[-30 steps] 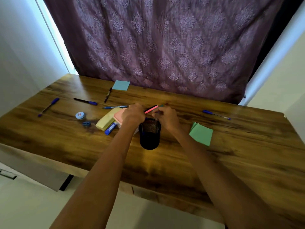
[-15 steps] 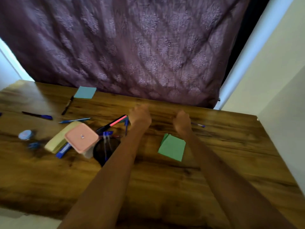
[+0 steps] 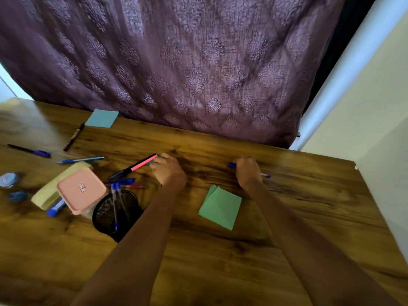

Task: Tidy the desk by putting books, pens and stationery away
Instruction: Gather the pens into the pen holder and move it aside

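My right hand point(image 3: 247, 172) is closed over a blue pen point(image 3: 231, 165) lying on the wooden desk point(image 3: 220, 261) at the right; the pen's two ends stick out past the hand. My left hand point(image 3: 169, 171) holds the end of a pink and black pen point(image 3: 136, 166) that slants just above the desk. A black mesh pen holder point(image 3: 110, 214) stands left of my left forearm with two blue pens point(image 3: 114, 202) in it. A green pad of notes point(image 3: 220, 207) lies between my arms.
A pink lidded box point(image 3: 81, 189) sits beside a yellow pad point(image 3: 55, 191) and a blue marker point(image 3: 55, 208). More pens point(image 3: 80, 160) and a blue note pad point(image 3: 102, 118) lie at the back left. A purple curtain point(image 3: 187, 62) hangs behind the desk.
The view swung to the right. My hands left the pen holder: the right one reached out to the blue pen at the right, the left one moved with the pink pen.
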Demonstrator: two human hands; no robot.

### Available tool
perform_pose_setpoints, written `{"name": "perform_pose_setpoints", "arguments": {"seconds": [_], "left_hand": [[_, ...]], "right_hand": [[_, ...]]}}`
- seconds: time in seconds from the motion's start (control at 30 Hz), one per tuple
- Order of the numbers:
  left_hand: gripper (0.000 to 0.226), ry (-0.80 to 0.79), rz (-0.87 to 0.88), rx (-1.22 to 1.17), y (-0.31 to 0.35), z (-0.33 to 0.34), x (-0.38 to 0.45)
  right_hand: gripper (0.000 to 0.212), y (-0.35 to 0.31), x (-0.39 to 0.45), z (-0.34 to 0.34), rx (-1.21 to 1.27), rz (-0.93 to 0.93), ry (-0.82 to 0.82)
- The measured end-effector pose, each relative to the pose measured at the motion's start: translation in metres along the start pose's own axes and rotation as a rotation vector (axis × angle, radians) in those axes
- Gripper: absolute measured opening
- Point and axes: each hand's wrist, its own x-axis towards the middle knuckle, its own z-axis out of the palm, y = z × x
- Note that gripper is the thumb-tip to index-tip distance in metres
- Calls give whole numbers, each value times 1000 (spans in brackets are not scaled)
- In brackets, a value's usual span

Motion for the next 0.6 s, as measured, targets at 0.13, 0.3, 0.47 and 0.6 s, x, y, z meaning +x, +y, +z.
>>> {"name": "perform_pose_setpoints", "arguments": {"seconds": [0.13,0.3,0.47,0.6], "left_hand": [[66,0,112,56,0,-2,-2],[42,90,292,-147,-6,-44,-16],[48,141,303,-536,-34,-108,-52],[58,202,327,-596,-80,-135,-78]], "right_hand": [[44,-8,0,0,-52,-61,-35],[48,-39,5,-28,460,-61,117],[53,-100,-11,-83,997,-1,203],[48,-161,-47,-107,1385,-12,165]]}}
